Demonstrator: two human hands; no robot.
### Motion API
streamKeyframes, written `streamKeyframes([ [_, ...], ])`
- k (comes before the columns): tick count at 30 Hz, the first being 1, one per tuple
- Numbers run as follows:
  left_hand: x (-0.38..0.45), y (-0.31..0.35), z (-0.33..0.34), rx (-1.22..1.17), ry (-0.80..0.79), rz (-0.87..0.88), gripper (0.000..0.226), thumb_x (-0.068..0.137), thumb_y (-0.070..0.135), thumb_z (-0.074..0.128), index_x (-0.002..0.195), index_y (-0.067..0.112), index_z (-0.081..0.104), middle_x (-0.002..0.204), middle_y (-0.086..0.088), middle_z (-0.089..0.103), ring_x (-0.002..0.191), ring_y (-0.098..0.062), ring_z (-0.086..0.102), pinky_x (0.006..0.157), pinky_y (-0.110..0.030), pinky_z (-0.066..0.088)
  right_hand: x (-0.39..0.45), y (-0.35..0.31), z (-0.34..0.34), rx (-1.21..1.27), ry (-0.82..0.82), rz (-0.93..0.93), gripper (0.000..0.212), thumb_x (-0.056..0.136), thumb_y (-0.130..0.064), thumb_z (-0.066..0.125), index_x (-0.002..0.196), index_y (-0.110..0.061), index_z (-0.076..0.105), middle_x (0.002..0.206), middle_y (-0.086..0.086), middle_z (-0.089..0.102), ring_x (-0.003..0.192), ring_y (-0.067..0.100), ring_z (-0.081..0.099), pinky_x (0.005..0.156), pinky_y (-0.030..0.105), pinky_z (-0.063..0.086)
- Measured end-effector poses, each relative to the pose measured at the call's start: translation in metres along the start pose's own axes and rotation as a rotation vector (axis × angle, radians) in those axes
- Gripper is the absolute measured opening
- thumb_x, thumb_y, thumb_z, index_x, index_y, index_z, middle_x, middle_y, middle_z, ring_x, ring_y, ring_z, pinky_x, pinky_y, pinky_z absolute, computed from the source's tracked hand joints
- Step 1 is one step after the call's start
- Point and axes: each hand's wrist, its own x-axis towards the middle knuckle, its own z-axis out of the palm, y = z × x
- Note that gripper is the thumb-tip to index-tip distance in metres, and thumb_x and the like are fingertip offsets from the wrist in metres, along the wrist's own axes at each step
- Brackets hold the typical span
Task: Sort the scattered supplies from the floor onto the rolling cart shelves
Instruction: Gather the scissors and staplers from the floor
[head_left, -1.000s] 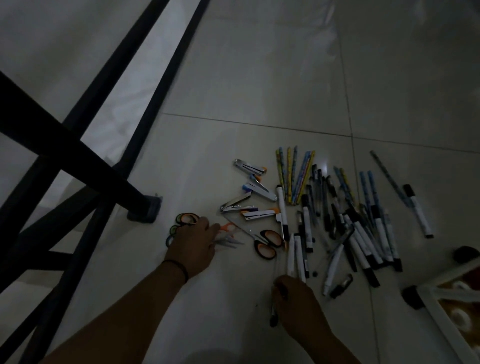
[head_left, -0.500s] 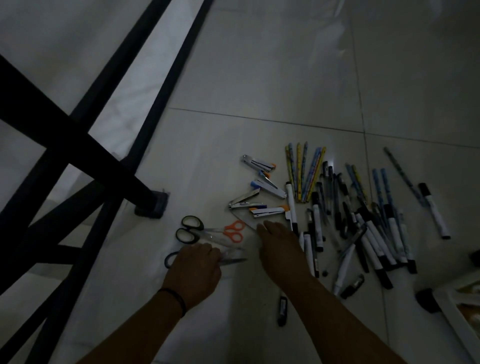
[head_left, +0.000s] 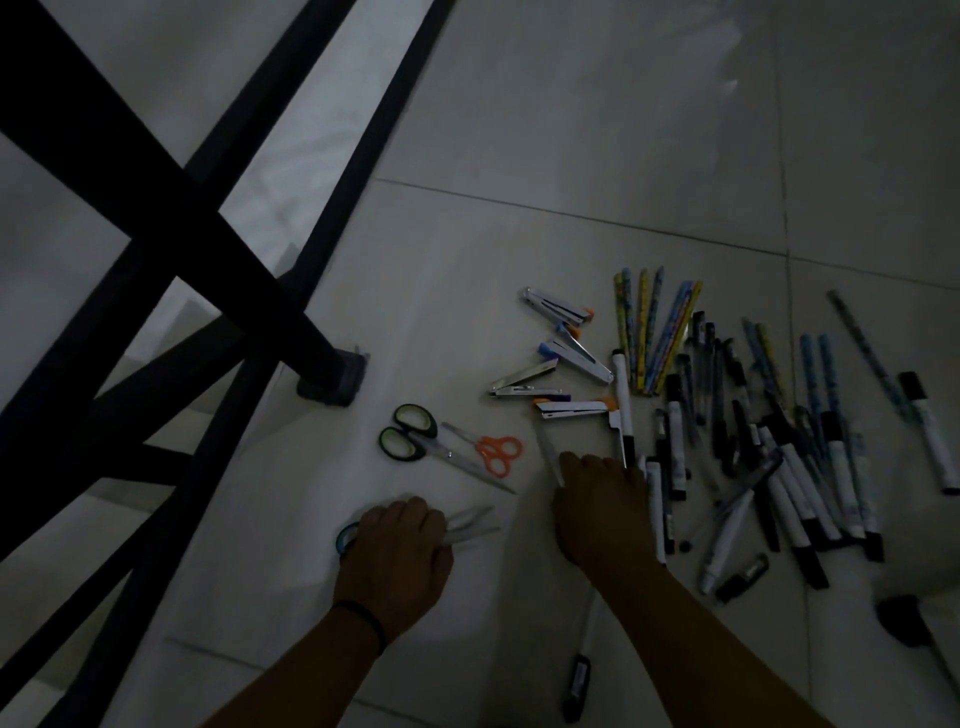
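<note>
Supplies lie scattered on the pale floor tiles. My left hand (head_left: 395, 545) grips blue-handled scissors (head_left: 345, 538), whose blades stick out to the right. My right hand (head_left: 597, 504) is curled over the handles of another pair of scissors (head_left: 548, 452); only its blade shows, up and left of the fingers. Green-black scissors (head_left: 408, 431) and small orange scissors (head_left: 496, 454) lie crossed between my hands and the staplers (head_left: 566, 358). Patterned pencils (head_left: 654, 332) and a heap of markers and pens (head_left: 779, 467) lie to the right. A black caster (head_left: 898, 618) of the cart shows at the lower right.
A black metal frame with a footed leg (head_left: 332, 379) fills the left side. A lone black marker (head_left: 576, 686) lies on the floor between my forearms. Bare tiles stretch beyond the supplies at the top.
My right hand left the marker near my body and moved up onto the orange-black scissors. My left hand drew the blue scissors back towards me, uncovering the green and orange pairs.
</note>
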Motion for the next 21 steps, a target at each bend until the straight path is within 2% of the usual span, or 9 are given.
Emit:
streamKeyframes([
  [2,0.001,0.0,0.001,0.014,-0.015,0.003,0.015,0.079,0.031,0.046,0.068,0.022,0.049,0.067,0.001,0.049,0.058,-0.02,0.05,0.056,-0.032,0.042,-0.003,-0.001,-0.001,0.133,-0.009,0.014,0.021,0.083,-0.014,0.056,0.103,-0.007,0.059,0.09,0.011,0.065,0.085,0.031,0.062,0.082,0.038,0.044],
  [6,0.002,0.001,0.0,0.025,-0.041,-0.005,0.014,0.078,0.033,0.046,0.068,0.023,0.049,0.068,0.002,0.048,0.059,-0.019,0.049,0.056,-0.031,0.042,-0.003,-0.009,-0.005,0.287,-0.032,0.022,0.026,0.09,-0.019,0.047,0.115,-0.012,0.049,0.108,0.006,0.055,0.093,0.022,0.057,0.076,0.031,0.042],
  [9,0.001,0.002,0.0,0.014,-0.039,-0.009,0.014,0.078,0.033,0.046,0.07,0.023,0.05,0.069,0.002,0.049,0.06,-0.019,0.049,0.056,-0.034,0.042,-0.005,-0.009,-0.007,0.293,0.009,0.058,0.021,0.09,-0.016,0.048,0.11,-0.011,0.051,0.106,0.007,0.055,0.09,0.022,0.056,0.072,0.03,0.041],
  [13,0.002,0.002,-0.002,0.026,-0.034,-0.007,0.012,0.076,0.033,0.048,0.07,0.023,0.05,0.069,0.002,0.049,0.061,-0.019,0.049,0.057,-0.034,0.04,-0.005,-0.007,-0.012,0.363,0.048,0.078,0.016,0.088,-0.014,0.053,0.103,-0.008,0.051,0.09,0.004,0.051,0.078,0.019,0.049,0.062,0.027,0.028],
  [15,0.002,0.002,-0.002,0.023,-0.033,-0.007,0.012,0.076,0.033,0.048,0.07,0.023,0.049,0.069,0.002,0.049,0.061,-0.019,0.049,0.057,-0.033,0.039,-0.001,-0.011,-0.019,0.371,0.031,0.025,0.014,0.088,-0.014,0.053,0.102,-0.01,0.049,0.084,0.001,0.051,0.079,0.022,0.055,0.063,0.028,0.032],
  [17,0.002,0.002,-0.002,0.017,-0.029,-0.008,0.012,0.077,0.033,0.047,0.069,0.023,0.048,0.068,0.002,0.048,0.061,-0.019,0.048,0.057,-0.033,0.038,0.002,-0.019,-0.027,0.361,0.006,-0.012,0.019,0.091,-0.016,0.05,0.109,-0.013,0.05,0.09,0.003,0.059,0.089,0.025,0.06,0.074,0.031,0.042],
  [19,0.001,0.002,-0.003,0.002,-0.027,-0.01,0.013,0.077,0.033,0.047,0.069,0.023,0.048,0.068,0.002,0.048,0.06,-0.02,0.048,0.056,-0.032,0.037,0.007,-0.029,-0.032,0.351,0.034,-0.078,0.022,0.093,-0.026,0.044,0.111,-0.016,0.051,0.096,0.003,0.063,0.09,0.024,0.06,0.078,0.033,0.041],
  [21,0.001,0.002,-0.002,-0.009,-0.027,-0.012,0.012,0.077,0.033,0.048,0.07,0.023,0.05,0.068,0.002,0.049,0.06,-0.02,0.049,0.056,-0.032,0.037,0.014,-0.041,-0.03,0.314,0.083,-0.156,0.03,0.091,-0.04,0.036,0.103,-0.018,0.053,0.091,0.002,0.062,0.084,0.022,0.06,0.076,0.032,0.043],
])
